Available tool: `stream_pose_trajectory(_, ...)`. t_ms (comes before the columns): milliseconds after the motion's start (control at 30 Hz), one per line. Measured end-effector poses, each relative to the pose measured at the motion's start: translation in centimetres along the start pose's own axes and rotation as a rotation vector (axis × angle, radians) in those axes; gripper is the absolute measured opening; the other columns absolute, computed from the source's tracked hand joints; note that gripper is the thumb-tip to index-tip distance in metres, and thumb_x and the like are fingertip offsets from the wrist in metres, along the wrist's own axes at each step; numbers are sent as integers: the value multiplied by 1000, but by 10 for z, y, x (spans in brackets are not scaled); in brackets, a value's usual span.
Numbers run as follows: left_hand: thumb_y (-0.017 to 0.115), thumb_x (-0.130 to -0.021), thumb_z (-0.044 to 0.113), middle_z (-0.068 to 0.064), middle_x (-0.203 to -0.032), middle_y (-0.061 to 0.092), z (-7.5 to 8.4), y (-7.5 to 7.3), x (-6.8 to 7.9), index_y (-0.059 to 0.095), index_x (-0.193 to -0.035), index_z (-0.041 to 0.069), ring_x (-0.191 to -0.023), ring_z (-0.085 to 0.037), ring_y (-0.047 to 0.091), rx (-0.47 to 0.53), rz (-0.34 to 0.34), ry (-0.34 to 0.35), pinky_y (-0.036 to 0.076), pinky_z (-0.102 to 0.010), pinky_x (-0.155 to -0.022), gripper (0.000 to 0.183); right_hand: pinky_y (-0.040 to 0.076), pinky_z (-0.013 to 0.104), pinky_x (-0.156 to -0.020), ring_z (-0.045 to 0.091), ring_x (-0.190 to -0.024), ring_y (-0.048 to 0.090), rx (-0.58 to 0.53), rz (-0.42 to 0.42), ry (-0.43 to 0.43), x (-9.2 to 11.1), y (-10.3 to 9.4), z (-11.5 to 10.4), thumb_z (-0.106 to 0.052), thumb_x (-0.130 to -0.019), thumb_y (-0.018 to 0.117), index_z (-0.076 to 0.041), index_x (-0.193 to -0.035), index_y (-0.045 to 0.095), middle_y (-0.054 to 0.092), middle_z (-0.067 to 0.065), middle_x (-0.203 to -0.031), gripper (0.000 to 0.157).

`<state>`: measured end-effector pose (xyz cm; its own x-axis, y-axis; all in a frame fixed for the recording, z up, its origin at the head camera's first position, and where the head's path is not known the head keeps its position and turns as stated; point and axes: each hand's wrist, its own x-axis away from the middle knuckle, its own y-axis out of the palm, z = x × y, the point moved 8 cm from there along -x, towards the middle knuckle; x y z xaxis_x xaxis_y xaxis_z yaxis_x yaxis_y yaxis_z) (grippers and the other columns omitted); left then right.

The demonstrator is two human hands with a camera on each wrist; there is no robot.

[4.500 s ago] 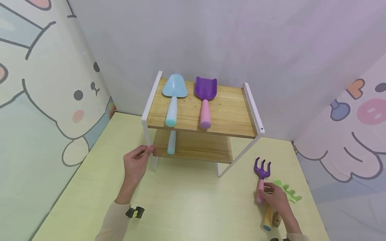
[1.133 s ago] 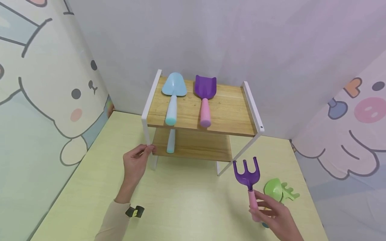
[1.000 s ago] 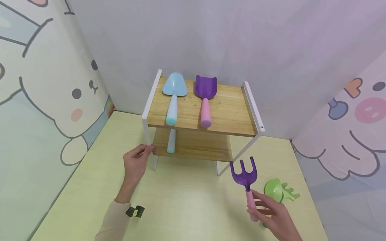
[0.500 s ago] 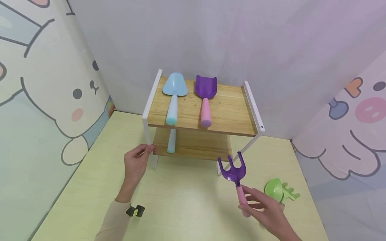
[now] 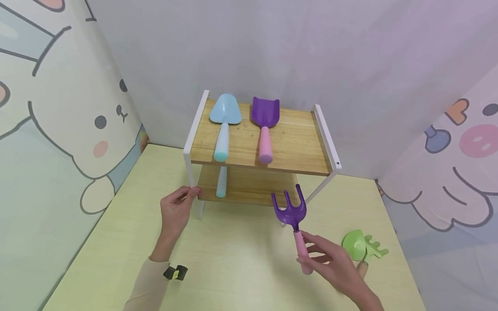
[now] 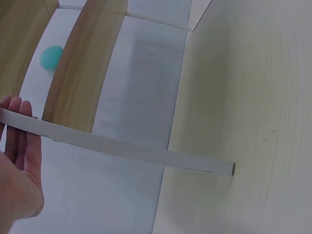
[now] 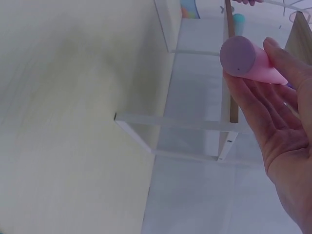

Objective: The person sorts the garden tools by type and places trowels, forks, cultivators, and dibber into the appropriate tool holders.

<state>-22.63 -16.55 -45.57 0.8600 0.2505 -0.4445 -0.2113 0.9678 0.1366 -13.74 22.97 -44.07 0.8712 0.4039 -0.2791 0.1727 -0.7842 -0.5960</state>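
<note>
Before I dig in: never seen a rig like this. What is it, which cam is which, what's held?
No machine here: it's one person, bare-handed. The head picture comes from a camera worn on the head, looking forward and down; the other two come from cameras on the left and right wrists.

The right hand grips a pink-handled purple fork. The left hand holds the white frame of a two-level rack.

On the top board lie a light-blue trowel and a purple shovel; another light-blue handle shows below. On the table, right of the rack, lie a green scoop and green rake.
</note>
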Motion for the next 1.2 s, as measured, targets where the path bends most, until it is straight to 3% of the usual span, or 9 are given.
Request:
stream_pose_trajectory(267,66,-93,-14,-12,-87,77,1,0,0,71,-92,-17,-80,-10,74,23,5,9,58,-20,-80,6,62,32,-66,14,-94,75,-81,7,16,-13,4,-3,-5,-87,82,-11,-140,63,73,7,-123,57)
stream_pose_trajectory(533,66,-95,-12,-1,-88,78,-1,0,0,70,-92,-18,-81,-8,74,-1,-1,-1,58,-21,-81,8,63,35,-67,16,-91,75,-168,7,36,-28,8,-7,-3,-88,81,-5,-139,62,73,11,-115,54)
stream_pose_trajectory(733,66,-94,-12,-1,-88,78,-2,-1,0,70,-91,-18,-81,-9,74,20,10,-3,58,-20,-80,7,63,37,-67,23,-91,76,-240,-2,77,-38,10,-8,-2,-89,79,-1,-141,60,72,15,-116,55)
stream_pose_trajectory(1000,67,-94,-11,-4,-88,78,-3,-1,0,70,-92,-18,-80,-9,74,17,5,-3,58,-20,-80,8,63,37,-66,17,-90,76,-260,7,152,-50,12,-7,-4,-89,80,-1,-141,59,71,16,-119,56)
stream_pose_trajectory(1200,67,-93,-14,0,-87,77,-4,-1,1,70,-92,-18,-80,-8,74,13,16,-18,57,-19,-80,6,63,36,-66,17,-91,76,-304,9,150,-62,14,-9,-1,-90,78,4,-141,57,69,22,-119,55)
